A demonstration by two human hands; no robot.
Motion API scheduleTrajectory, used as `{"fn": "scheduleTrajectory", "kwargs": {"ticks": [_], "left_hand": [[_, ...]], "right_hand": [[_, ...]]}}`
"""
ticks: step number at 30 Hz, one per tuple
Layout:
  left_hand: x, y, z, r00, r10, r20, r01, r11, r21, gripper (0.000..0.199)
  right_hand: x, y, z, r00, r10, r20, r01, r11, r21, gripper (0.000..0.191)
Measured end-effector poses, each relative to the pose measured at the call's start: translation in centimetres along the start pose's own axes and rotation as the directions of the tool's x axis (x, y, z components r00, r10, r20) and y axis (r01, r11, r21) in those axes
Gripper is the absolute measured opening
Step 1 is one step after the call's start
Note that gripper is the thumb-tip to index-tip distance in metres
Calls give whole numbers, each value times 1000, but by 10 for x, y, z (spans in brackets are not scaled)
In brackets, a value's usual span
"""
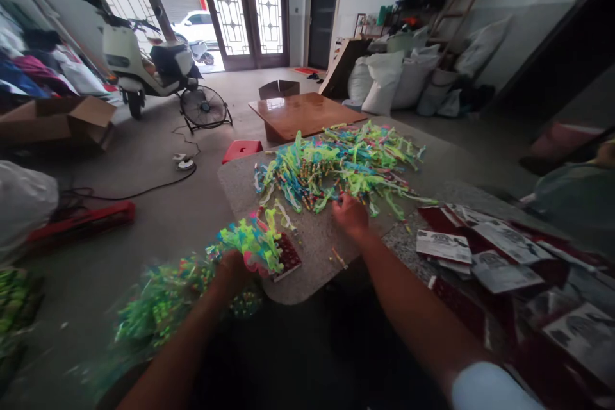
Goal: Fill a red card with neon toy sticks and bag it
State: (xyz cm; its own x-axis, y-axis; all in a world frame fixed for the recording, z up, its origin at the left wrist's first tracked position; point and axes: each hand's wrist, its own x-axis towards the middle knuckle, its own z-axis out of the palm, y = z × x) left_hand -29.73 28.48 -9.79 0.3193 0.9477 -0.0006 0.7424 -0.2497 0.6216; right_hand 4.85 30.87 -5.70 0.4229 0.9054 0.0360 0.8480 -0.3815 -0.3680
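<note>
My left hand (234, 265) is closed around a bunch of small plastic pieces (252, 240) in yellow-green, blue and pink, held over the near left corner of the stone-topped table (314, 240). Partly under that bunch lies a dark red printed packet (288, 256). My right hand (350, 213) is at the near edge of a large pile of similar thin, striped plastic pieces (312, 166). Its fingers are pinched together at the pile, and what lies between them is too small to make out. A loose striped stick (339, 258) rests near the table's front edge.
Dark red and white printed packets (494, 250) are heaped at the right. Below my left arm sits a mass of green pieces (163, 301). A brown wooden table (307, 112), a red stool (241, 150) and a floor fan (205, 107) stand beyond. A cable crosses the floor at left.
</note>
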Motion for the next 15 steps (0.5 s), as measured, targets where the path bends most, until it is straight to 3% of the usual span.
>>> {"fn": "scheduleTrajectory", "kwargs": {"ticks": [3, 5, 8, 11, 15], "left_hand": [[2, 7, -3, 999, 49, 20, -51, 993, 104, 14], [3, 11, -3, 997, 73, 24, -75, 987, 142, 16], [2, 11, -3, 999, 48, 18, -50, 990, 129, 17], [-1, 7, -1, 1000, -16, -1, 16, 995, 101, 15], [-3, 5, 0, 1000, -8, -24, 9, 999, 43, 15]], "right_hand": [[22, 17, -15, 994, 113, 12, -110, 985, -133, 37], [29, 26, -21, 983, 166, 78, -152, 975, -159, 40], [32, 35, -25, 976, 201, 79, -187, 970, -157, 46], [32, 42, -28, 971, 217, 97, -198, 965, -174, 41], [28, 43, -28, 957, 158, 243, -120, 979, -165, 33]]}}
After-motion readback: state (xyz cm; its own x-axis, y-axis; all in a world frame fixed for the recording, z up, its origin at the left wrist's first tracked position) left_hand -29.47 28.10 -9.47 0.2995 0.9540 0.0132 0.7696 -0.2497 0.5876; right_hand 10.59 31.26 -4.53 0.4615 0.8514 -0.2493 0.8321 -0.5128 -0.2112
